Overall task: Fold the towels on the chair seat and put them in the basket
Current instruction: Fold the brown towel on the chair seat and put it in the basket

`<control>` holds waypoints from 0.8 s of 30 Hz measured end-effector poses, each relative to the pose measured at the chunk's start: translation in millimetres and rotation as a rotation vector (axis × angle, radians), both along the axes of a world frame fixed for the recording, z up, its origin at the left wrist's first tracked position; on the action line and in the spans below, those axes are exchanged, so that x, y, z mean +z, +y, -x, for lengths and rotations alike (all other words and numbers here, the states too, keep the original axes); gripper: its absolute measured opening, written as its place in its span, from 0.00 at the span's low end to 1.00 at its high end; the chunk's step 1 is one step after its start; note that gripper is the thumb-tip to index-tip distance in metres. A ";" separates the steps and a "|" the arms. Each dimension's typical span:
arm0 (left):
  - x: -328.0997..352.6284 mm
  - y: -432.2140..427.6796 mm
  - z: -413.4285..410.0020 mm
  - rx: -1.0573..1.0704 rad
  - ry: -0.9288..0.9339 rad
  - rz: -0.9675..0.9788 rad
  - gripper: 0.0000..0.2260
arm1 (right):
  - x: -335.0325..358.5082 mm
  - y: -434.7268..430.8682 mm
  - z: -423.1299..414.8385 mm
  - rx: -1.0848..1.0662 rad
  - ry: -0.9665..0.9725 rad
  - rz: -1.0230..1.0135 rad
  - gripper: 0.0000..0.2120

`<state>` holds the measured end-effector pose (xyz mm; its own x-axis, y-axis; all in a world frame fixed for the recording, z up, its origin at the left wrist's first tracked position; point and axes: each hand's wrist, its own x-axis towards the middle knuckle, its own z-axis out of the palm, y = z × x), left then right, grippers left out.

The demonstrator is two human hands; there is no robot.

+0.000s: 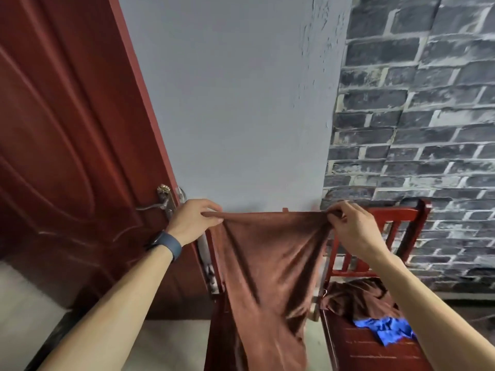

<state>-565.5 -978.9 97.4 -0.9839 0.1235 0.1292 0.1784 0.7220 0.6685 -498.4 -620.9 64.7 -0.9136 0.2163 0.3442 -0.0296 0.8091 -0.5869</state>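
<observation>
Door (67, 129), red-brown and panelled, fills the left of the view; plain grey wall (241, 103) stands at centre and brick-patterned wall (415, 116) at right. Brown towel (270, 277) hangs in the air in front of the grey wall, its top edge stretched level between both hands, the cloth falling in long folds past the bottom of the frame. Red wooden chair (401, 218) stands at right against the brick wall, slatted back upright. On its seat lie two more pieces: a crumpled brown towel (359, 298) toward the back, and a blue towel (385, 329) bunched just in front, touching it. Left hand (194, 220) pinches the hanging towel's upper left corner — right hand (351, 228) pinches the upper right corner, fingers curled over the edge. Dark wristband (167, 243) sits on the left wrist. Metal door handle (158, 206) shows just beside the left hand.
</observation>
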 end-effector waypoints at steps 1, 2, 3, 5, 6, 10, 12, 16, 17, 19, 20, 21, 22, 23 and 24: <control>-3.3 -12.3 0.8 0.001 0.014 0.082 0.06 | -1.5 -9.6 -1.4 -0.022 0.026 0.018 0.08; -5.0 -23.3 0.0 0.009 0.027 0.145 0.07 | -2.0 -19.3 -3.2 -0.040 0.057 0.032 0.08; -5.9 -33.0 -1.3 0.021 0.031 0.175 0.08 | -2.3 -29.1 -4.9 -0.046 0.071 0.037 0.08; -5.8 -45.0 -2.4 0.009 -0.014 0.130 0.06 | -3.5 -47.9 -7.8 -0.023 0.047 0.035 0.07; -5.9 -48.4 -2.6 -0.023 -0.073 0.036 0.04 | -3.4 -57.2 -8.9 -0.007 0.029 0.044 0.07; 2.7 -47.3 -7.9 -0.098 -0.310 -0.327 0.08 | 6.0 -89.2 -10.7 0.041 -0.048 0.218 0.04; 10.3 -38.7 -10.3 -0.135 -0.300 -0.382 0.09 | 11.8 -104.5 -11.1 0.100 -0.093 0.324 0.04; 26.3 -17.3 -8.8 -0.190 -0.188 -0.373 0.06 | 34.4 -144.5 -11.9 0.282 -0.102 0.691 0.03; 31.0 -10.5 -7.7 -0.195 -0.158 -0.374 0.06 | 41.0 -152.8 -11.7 0.321 -0.114 0.751 0.05; 42.2 3.6 -7.0 -0.199 -0.111 -0.357 0.06 | 48.8 -162.9 -8.3 0.360 -0.137 0.635 0.13; 48.2 9.8 -8.2 -0.198 -0.103 -0.351 0.06 | 52.0 -166.0 -6.6 0.346 -0.137 0.501 0.14; 53.2 14.3 -9.5 -0.199 -0.113 -0.359 0.06 | 55.3 -167.5 -4.8 0.313 -0.117 0.388 0.13; 56.1 16.7 -9.8 -0.207 -0.134 -0.396 0.07 | 59.5 -167.3 -2.0 0.279 -0.081 0.334 0.10; 56.3 16.4 -10.4 -0.216 -0.160 -0.464 0.08 | 64.3 -165.1 1.3 0.253 -0.043 0.329 0.07; 53.8 14.6 -11.6 -0.222 -0.186 -0.559 0.09 | 68.8 -161.6 5.4 0.235 -0.021 0.348 0.06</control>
